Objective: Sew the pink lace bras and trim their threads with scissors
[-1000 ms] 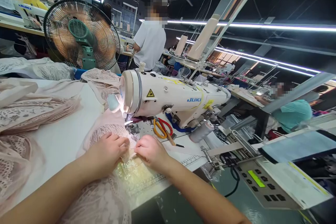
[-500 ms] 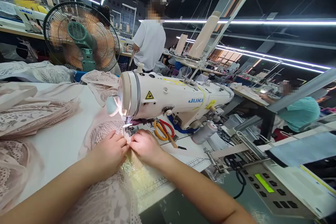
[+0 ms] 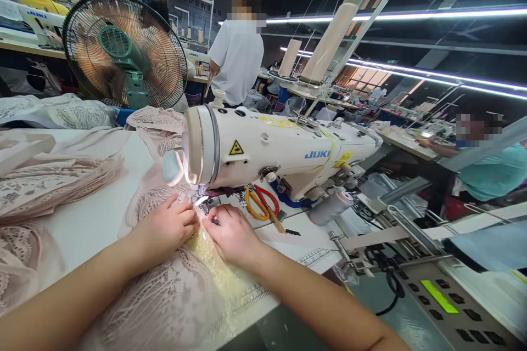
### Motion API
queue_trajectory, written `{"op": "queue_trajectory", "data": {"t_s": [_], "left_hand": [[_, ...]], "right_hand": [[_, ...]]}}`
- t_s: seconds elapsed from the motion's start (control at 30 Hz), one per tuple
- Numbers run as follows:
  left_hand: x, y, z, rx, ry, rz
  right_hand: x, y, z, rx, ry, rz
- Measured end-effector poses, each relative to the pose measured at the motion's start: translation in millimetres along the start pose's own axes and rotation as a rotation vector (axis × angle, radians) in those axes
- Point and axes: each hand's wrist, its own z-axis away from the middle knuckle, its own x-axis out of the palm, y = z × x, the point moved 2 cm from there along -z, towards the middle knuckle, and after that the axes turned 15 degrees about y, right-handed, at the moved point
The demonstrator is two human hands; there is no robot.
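Blush-pink lace fabric lies under the needle area of a white sewing machine and drapes toward me. My left hand is closed at the fabric's edge, fingertips bent down onto it just in front of the presser foot. Close beside it, my right hand pinches the same edge, its thumb and fingers together. A small dark metal piece shows at the right fingers; its kind I cannot make out. Shiny, yellowish clear film covers the table under the hands.
Red and orange-handled scissors, a small brush and a grey thread cone lie right of the needle. More lace pieces are piled left. Behind stand a fan and a person in white. A control panel is at lower right.
The view has shifted slightly, so the machine appears a little larger. My hands stay by the presser foot; the right fingers have shifted, and the small metal piece now shows there.
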Motion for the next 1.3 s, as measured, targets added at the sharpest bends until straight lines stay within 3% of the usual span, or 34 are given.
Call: {"op": "queue_trajectory", "data": {"t_s": [0.13,0.43,0.6,0.73,0.8,0.9,1.0,1.1,1.23,1.3], "left_hand": [[-2.4,-4.9,-3.0,0.0,0.003,0.025],[-4.5,-19.5,-11.9,-0.042,-0.118,-0.035],[1.9,-32.6,-11.4,-0.097,-0.07,-0.066],[-5.3,-40.0,-13.2,-0.121,-0.081,-0.086],[-15.6,-33.6,-12.7,-0.141,-0.054,-0.107],[-31.5,-6.2,-9.4,-0.143,0.031,-0.01],[-34.1,24.4,-5.5,-0.152,-0.069,0.206],[-28.0,32.6,-5.1,-0.248,-0.183,0.283],[-29.1,12.0,-7.2,-0.528,-0.092,0.498],[-32.1,1.2,-5.9,-0.706,-0.013,0.647]], "right_hand": [[-0.8,1.1,2.1,0.01,-0.021,-0.032],[-2.8,2.3,0.8,0.022,-0.05,-0.043],[-3.4,2.2,0.7,0.028,-0.038,-0.04],[-2.0,3.3,2.5,0.024,-0.021,-0.053],[-5.0,3.7,2.8,0.021,0.011,-0.065],[-17.8,2.2,3.8,0.032,0.088,-0.12],[-35.8,-3.6,10.6,0.076,0.137,-0.252],[-48.4,-13.1,27.2,0.197,0.112,-0.404],[-51.3,-30.2,52.7,0.448,0.09,-0.573],[-48.4,-42.8,57.1,0.463,0.096,-0.687]]}}
